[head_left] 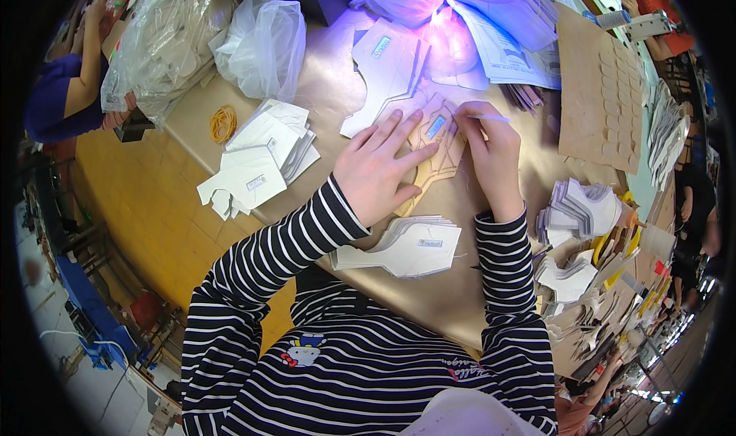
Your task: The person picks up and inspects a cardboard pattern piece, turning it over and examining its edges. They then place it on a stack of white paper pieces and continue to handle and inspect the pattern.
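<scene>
My left hand (379, 166) lies with its fingers spread over a flat yellowish template (446, 162) that has slots cut in it and a small label. From the right, my right hand (494, 148) is closed in a pinch on a slim pale pen (488, 117), close to the template's upper right edge. Its tip is hidden by the fingers. Just nearer to me lies a stack of white cut pieces (406, 258) with a label on top. Beyond my left fingers, a larger stack of white cut pieces (387, 64) lies under bright bluish light.
At left are more white cut pieces (268, 156), orange rubber bands (223, 124) and clear plastic bags (264, 45). To the right stand a brown board (598, 91), stacked grey-white pieces (583, 210) and yellow-handled tools (609, 252). Another person in purple (65, 98) is at far left.
</scene>
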`<action>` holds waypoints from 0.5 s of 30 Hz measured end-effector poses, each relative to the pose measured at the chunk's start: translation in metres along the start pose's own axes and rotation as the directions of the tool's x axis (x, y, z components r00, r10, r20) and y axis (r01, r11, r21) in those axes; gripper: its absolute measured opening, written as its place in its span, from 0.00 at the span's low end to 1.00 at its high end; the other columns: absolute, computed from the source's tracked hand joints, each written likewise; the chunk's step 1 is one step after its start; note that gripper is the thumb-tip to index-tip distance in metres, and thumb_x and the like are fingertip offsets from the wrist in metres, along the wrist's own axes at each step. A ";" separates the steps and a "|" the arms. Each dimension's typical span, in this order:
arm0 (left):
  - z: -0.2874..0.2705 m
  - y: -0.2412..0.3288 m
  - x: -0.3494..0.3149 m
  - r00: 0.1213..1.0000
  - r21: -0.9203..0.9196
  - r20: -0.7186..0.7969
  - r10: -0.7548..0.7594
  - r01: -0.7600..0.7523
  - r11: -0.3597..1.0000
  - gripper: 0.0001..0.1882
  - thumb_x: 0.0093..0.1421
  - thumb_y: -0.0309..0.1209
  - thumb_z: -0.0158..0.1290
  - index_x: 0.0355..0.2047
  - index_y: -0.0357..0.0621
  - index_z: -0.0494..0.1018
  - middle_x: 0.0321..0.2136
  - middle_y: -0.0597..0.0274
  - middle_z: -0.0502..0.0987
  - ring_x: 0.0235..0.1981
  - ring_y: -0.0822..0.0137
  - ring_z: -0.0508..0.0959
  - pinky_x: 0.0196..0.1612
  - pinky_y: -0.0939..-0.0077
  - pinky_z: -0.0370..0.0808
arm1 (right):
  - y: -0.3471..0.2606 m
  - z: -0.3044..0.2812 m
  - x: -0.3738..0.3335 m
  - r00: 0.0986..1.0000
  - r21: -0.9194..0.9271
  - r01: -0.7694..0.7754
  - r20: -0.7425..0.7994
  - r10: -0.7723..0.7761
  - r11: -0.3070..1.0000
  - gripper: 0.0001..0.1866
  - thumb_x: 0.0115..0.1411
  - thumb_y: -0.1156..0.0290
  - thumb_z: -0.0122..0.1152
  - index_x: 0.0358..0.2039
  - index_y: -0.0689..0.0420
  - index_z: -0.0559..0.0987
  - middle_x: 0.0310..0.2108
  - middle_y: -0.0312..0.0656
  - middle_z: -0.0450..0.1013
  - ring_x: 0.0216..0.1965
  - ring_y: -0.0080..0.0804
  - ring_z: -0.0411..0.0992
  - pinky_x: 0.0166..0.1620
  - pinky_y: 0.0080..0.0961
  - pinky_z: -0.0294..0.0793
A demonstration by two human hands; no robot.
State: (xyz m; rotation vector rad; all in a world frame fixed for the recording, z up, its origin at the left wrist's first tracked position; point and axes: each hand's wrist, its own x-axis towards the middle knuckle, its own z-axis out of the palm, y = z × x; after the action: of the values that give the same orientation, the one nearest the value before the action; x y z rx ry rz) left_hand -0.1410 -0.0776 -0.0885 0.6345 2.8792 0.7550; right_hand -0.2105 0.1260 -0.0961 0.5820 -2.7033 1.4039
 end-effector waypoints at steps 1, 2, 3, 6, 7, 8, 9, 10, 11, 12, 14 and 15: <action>0.000 0.000 0.000 1.000 -0.003 -0.002 -0.002 0.002 1.000 0.34 0.49 0.42 0.64 0.59 0.64 0.70 0.68 0.59 0.57 0.67 0.55 0.59 0.64 0.59 0.60 | -0.001 -0.002 -0.003 1.000 -0.010 -0.003 -0.004 0.003 1.000 0.05 0.59 0.82 0.58 0.37 0.65 0.77 0.33 0.44 0.76 0.32 0.31 0.76 0.38 0.23 0.75; 0.000 0.000 0.000 1.000 -0.004 -0.005 -0.001 0.001 1.000 0.34 0.49 0.42 0.64 0.59 0.64 0.70 0.68 0.59 0.57 0.67 0.55 0.59 0.64 0.59 0.60 | -0.001 -0.003 -0.007 1.000 -0.020 -0.006 -0.011 0.006 1.000 0.04 0.59 0.82 0.58 0.36 0.66 0.77 0.33 0.43 0.76 0.32 0.27 0.76 0.38 0.21 0.75; 0.001 0.000 0.000 1.000 -0.005 -0.008 0.000 0.000 1.000 0.34 0.49 0.42 0.64 0.59 0.64 0.70 0.68 0.59 0.57 0.67 0.55 0.59 0.64 0.59 0.60 | -0.001 -0.004 -0.010 1.000 -0.029 -0.009 -0.005 0.009 1.000 0.04 0.59 0.83 0.57 0.36 0.67 0.77 0.33 0.43 0.76 0.32 0.27 0.76 0.38 0.21 0.75; 0.001 -0.001 -0.001 1.000 -0.008 -0.010 0.001 -0.001 1.000 0.34 0.49 0.42 0.64 0.59 0.64 0.70 0.68 0.59 0.57 0.67 0.55 0.60 0.64 0.59 0.60 | 0.000 -0.007 -0.017 1.000 -0.015 -0.017 -0.010 0.017 1.000 0.04 0.60 0.83 0.56 0.37 0.67 0.76 0.34 0.41 0.75 0.34 0.26 0.75 0.39 0.20 0.75; 0.001 -0.001 -0.001 1.000 -0.009 -0.007 0.001 -0.001 1.000 0.34 0.49 0.42 0.64 0.59 0.64 0.70 0.68 0.59 0.57 0.67 0.55 0.60 0.64 0.59 0.60 | 0.001 -0.007 -0.018 1.000 0.019 -0.018 -0.022 0.019 1.000 0.04 0.60 0.83 0.56 0.37 0.67 0.76 0.34 0.41 0.75 0.35 0.25 0.75 0.39 0.19 0.75; 0.001 -0.001 -0.001 1.000 -0.008 -0.013 0.004 -0.004 1.000 0.34 0.49 0.42 0.64 0.59 0.64 0.70 0.68 0.59 0.57 0.67 0.55 0.60 0.64 0.59 0.60 | 0.001 -0.007 -0.020 0.999 0.054 -0.019 -0.034 0.021 0.998 0.05 0.61 0.84 0.55 0.37 0.67 0.76 0.35 0.40 0.75 0.36 0.25 0.75 0.40 0.18 0.75; 0.002 -0.001 -0.001 1.000 -0.008 -0.017 0.007 -0.007 1.000 0.34 0.49 0.42 0.64 0.59 0.64 0.70 0.68 0.59 0.57 0.67 0.55 0.60 0.64 0.59 0.60 | 0.001 -0.007 -0.021 0.996 0.109 -0.064 -0.062 0.071 0.992 0.05 0.60 0.84 0.55 0.37 0.66 0.76 0.34 0.41 0.75 0.36 0.27 0.75 0.39 0.19 0.75; 0.002 -0.001 -0.001 1.000 -0.007 -0.021 0.008 -0.009 1.000 0.34 0.49 0.42 0.64 0.59 0.64 0.70 0.68 0.59 0.57 0.67 0.55 0.60 0.64 0.59 0.60 | 0.001 -0.008 -0.023 0.989 0.166 -0.107 -0.086 0.123 0.980 0.05 0.60 0.84 0.55 0.37 0.66 0.76 0.33 0.42 0.75 0.35 0.28 0.76 0.39 0.20 0.75; 0.002 -0.001 -0.001 1.000 -0.003 -0.023 0.009 -0.009 1.000 0.34 0.49 0.42 0.64 0.59 0.64 0.70 0.68 0.59 0.57 0.67 0.55 0.60 0.64 0.59 0.60 | 0.001 -0.009 -0.025 0.979 0.224 -0.147 -0.108 0.174 0.964 0.05 0.60 0.84 0.55 0.37 0.65 0.75 0.33 0.42 0.75 0.35 0.30 0.76 0.39 0.21 0.75; 0.002 -0.001 -0.001 1.000 0.000 -0.025 0.010 -0.010 1.000 0.34 0.49 0.42 0.64 0.59 0.64 0.70 0.68 0.59 0.57 0.67 0.55 0.60 0.64 0.59 0.60 | 0.001 -0.009 -0.026 0.980 0.234 -0.148 -0.095 0.173 0.961 0.05 0.60 0.85 0.54 0.37 0.65 0.75 0.33 0.42 0.75 0.35 0.29 0.76 0.39 0.21 0.75; 0.002 -0.001 -0.001 1.000 0.002 -0.027 0.011 -0.011 1.000 0.34 0.49 0.43 0.64 0.59 0.64 0.70 0.68 0.59 0.57 0.67 0.55 0.60 0.64 0.59 0.61 | 0.001 -0.009 -0.029 0.983 0.252 -0.150 -0.070 0.172 0.956 0.05 0.60 0.85 0.54 0.36 0.65 0.75 0.33 0.41 0.75 0.35 0.27 0.76 0.39 0.19 0.75; 0.002 -0.001 -0.001 1.000 0.001 -0.027 0.012 -0.012 1.000 0.34 0.49 0.43 0.64 0.59 0.64 0.70 0.68 0.59 0.57 0.67 0.55 0.60 0.64 0.59 0.61 | 0.001 -0.009 -0.030 0.985 0.235 -0.143 -0.065 0.163 0.961 0.05 0.60 0.85 0.54 0.36 0.65 0.75 0.33 0.42 0.75 0.35 0.28 0.76 0.39 0.20 0.75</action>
State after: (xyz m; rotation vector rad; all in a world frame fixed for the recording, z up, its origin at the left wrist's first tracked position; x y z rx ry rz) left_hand -0.1399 -0.0780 -0.0905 0.6467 2.9028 0.7698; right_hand -0.1843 0.1426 -0.0972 0.3198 -2.5886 1.7524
